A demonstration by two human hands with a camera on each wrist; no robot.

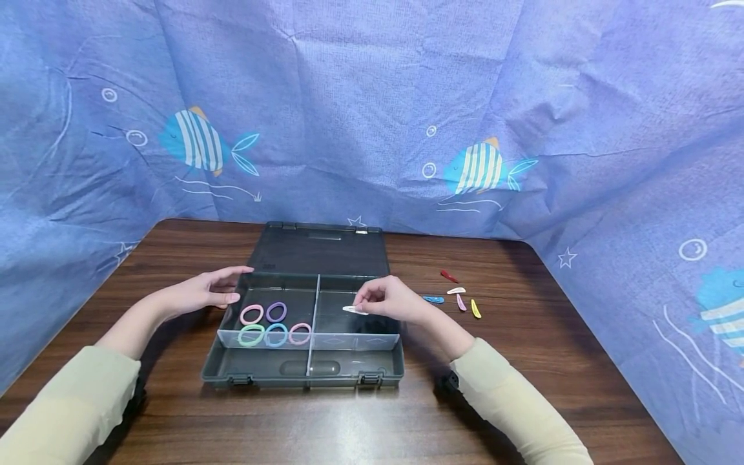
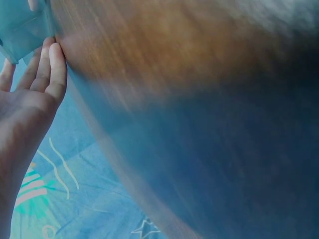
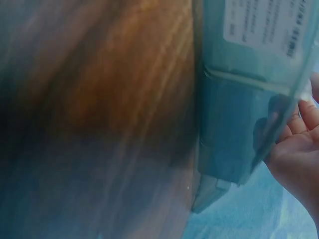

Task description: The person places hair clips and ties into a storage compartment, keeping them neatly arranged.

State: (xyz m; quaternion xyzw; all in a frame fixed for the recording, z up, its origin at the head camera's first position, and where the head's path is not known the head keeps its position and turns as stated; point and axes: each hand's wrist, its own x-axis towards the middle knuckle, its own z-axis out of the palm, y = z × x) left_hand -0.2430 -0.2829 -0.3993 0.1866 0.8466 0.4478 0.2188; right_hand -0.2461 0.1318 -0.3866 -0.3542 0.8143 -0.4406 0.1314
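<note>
My right hand (image 1: 383,300) pinches a white snap hair clip (image 1: 351,310) over the back right compartment of a dark see-through divided box (image 1: 303,382). Its fingertips show near the box wall in the right wrist view. At the box's left side is my left hand (image 1: 203,294), its fingers loosely extended along the edge. In the left wrist view the straight fingers (image 2: 56,74) touch the box's side. Several ring-shaped hair ties lie in the back left compartment, among them a purple one (image 1: 276,303), a green one (image 1: 243,342) and a blue one (image 1: 267,341).
Right of the box several snap clips lie on the wooden table (image 1: 494,361): red (image 1: 449,276), white (image 1: 456,290), blue (image 1: 433,299), pink (image 1: 461,302) and yellow (image 1: 476,309). The open lid (image 1: 325,252) lies back behind the box. A blue fish-print cloth (image 1: 360,116) hangs behind.
</note>
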